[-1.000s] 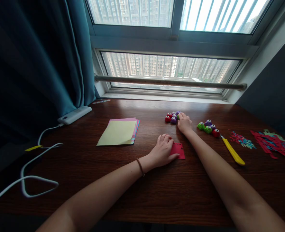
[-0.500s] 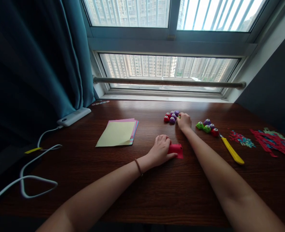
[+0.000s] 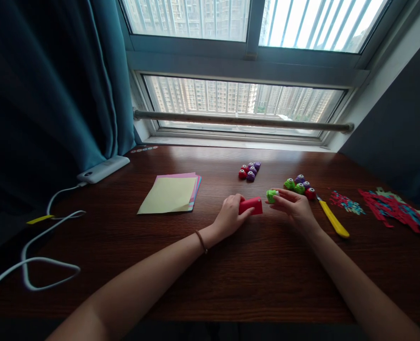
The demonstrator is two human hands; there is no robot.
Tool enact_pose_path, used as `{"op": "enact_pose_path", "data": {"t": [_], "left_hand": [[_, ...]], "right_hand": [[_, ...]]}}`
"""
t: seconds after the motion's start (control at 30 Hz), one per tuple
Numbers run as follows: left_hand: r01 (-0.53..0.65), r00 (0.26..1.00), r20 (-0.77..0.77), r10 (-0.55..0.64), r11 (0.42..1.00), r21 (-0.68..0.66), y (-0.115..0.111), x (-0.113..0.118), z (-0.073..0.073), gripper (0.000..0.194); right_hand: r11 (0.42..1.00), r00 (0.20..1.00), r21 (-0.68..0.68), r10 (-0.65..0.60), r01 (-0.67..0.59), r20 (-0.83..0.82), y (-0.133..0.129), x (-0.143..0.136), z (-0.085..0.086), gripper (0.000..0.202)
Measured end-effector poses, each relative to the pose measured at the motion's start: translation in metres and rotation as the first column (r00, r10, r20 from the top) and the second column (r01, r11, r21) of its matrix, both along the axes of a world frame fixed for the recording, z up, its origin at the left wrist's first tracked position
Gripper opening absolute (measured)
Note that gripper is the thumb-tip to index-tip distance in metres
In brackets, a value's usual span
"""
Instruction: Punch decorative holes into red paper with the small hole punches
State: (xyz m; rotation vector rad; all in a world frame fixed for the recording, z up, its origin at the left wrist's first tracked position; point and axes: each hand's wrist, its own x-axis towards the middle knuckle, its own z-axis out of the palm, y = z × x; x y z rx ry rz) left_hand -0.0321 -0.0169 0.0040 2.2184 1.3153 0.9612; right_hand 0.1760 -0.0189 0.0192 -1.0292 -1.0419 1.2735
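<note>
Gripped between the thumb and fingers of my left hand (image 3: 231, 215) is a red piece of paper (image 3: 251, 205), which looks folded or curved and is lifted slightly at its right end. My right hand (image 3: 295, 208) pinches a small green craft punch (image 3: 271, 196) just right of the paper, with a narrow gap between them. Behind my right hand sits a group of green, purple and red punches (image 3: 299, 187). Another cluster of red and purple punches (image 3: 250, 172) stands farther back, beyond both hands.
A stack of coloured paper (image 3: 168, 195), yellow on top, lies to the left. On the right are a yellow-handled knife (image 3: 333, 219), tiny red and blue paper bits (image 3: 347, 202) and a pile of paper strips (image 3: 391, 204). A white power strip (image 3: 105, 169) and its cable (image 3: 27, 265) lie far left.
My right hand has come back from the rear cluster with the green punch and now holds it beside the paper. My left hand has raised the red paper, which lay flatter before.
</note>
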Motion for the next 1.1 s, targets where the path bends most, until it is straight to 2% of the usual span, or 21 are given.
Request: {"op": "enact_pose_path", "data": {"t": [0.1, 0.23, 0.37, 0.67, 0.83, 1.1], "left_hand": [[-0.027, 0.998, 0.062, 0.03, 0.998, -0.053, 0.001, -0.0014, 0.0007, 0.028], [-0.025, 0.99, 0.133, 0.036, 0.996, -0.082, 0.0013, -0.0026, 0.0033, 0.029], [-0.023, 0.987, 0.159, 0.035, 0.997, -0.078, 0.0017, -0.0028, 0.0053, 0.03], [0.003, 0.99, 0.138, 0.007, 0.997, -0.074, 0.0002, -0.0035, 0.008, 0.033], [0.005, 0.993, 0.117, 0.003, 0.998, -0.064, -0.0007, -0.004, 0.0087, 0.034], [-0.023, 0.996, 0.088, 0.028, 0.998, -0.052, -0.001, -0.004, 0.0088, 0.034]], "right_hand": [[0.998, 0.998, 0.008, 0.055, -0.055, -0.017, -0.0071, -0.0012, -0.0051, 0.039], [0.99, 0.991, 0.064, 0.123, -0.126, 0.057, -0.0071, -0.0031, -0.0077, 0.043], [0.992, 0.991, 0.055, 0.109, -0.113, 0.079, -0.0078, -0.0046, -0.0037, 0.043], [0.986, 0.981, 0.082, 0.129, -0.142, 0.144, -0.0112, -0.0074, -0.0034, 0.041], [0.989, 0.983, 0.084, 0.105, -0.119, 0.148, -0.0113, -0.0074, -0.0036, 0.043], [0.984, 0.972, 0.076, 0.148, -0.164, 0.183, -0.0134, -0.0085, -0.0024, 0.041]]}}
